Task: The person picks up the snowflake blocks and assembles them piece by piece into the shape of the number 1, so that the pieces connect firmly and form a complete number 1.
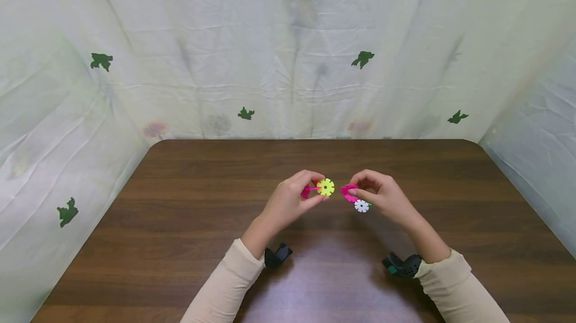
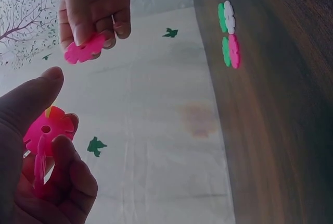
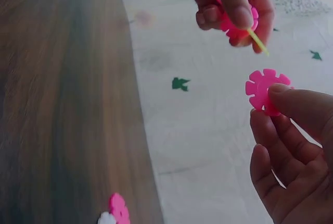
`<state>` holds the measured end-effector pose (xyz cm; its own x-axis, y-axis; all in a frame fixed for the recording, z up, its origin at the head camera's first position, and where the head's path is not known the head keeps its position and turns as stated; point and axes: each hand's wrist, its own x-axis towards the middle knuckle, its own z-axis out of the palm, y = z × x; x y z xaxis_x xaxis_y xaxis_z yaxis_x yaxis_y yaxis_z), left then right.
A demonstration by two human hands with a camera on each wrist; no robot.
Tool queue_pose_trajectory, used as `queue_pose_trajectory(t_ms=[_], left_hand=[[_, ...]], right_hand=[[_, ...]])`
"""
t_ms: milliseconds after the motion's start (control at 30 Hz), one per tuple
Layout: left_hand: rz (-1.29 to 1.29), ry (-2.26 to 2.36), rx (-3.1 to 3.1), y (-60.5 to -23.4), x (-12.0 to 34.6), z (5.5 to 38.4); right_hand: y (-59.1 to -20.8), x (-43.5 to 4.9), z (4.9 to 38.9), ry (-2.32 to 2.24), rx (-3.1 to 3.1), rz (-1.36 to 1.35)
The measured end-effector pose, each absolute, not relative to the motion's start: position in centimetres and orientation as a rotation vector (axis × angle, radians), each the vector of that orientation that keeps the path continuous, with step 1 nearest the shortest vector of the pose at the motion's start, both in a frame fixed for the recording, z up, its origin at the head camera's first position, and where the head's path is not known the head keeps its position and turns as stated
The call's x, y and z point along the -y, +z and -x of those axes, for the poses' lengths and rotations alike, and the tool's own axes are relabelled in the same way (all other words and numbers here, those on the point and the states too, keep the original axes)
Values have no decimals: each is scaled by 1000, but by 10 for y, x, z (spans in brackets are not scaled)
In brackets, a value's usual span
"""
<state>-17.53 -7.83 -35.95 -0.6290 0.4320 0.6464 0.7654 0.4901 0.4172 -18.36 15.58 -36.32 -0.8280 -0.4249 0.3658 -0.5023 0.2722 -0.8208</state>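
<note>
My left hand (image 1: 288, 195) holds a cluster of notched, flower-edged plastic discs joined together. A yellow disc (image 1: 326, 187) sticks out on its right side, and pink discs (image 2: 57, 130) sit between the thumb and fingers, partly hidden by them. Between thumb and fingertips, my right hand (image 1: 389, 198) pinches one pink disc (image 3: 257, 91), a short gap away from the yellow one. Below the right hand, a white disc (image 1: 361, 206) lies on the table; the left wrist view shows several loose discs there, among them a green disc (image 2: 226, 52) and a pink disc (image 2: 235, 51).
The brown wooden table (image 1: 202, 223) spreads around both hands. A pale curtain (image 1: 270, 38) with green leaf prints hangs behind it and at both sides. Each wrist carries a dark camera mount, such as the left mount (image 1: 276, 255), low over the table.
</note>
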Motion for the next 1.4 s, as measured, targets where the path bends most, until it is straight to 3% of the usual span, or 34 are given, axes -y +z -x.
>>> queue_pose_trajectory(t_ms=[267,667,1400], left_hand=[[1001,-999,2294,-360,78,175],[1019,-1018,2325,-361,78,175],[989,-1152,2319,-363,76,175]], right_hand=[[-341,-141,172,1619,2358,-969],[-359,-139,182,1604,2332,-951],[-337,-124,165,1516,2221,-992]])
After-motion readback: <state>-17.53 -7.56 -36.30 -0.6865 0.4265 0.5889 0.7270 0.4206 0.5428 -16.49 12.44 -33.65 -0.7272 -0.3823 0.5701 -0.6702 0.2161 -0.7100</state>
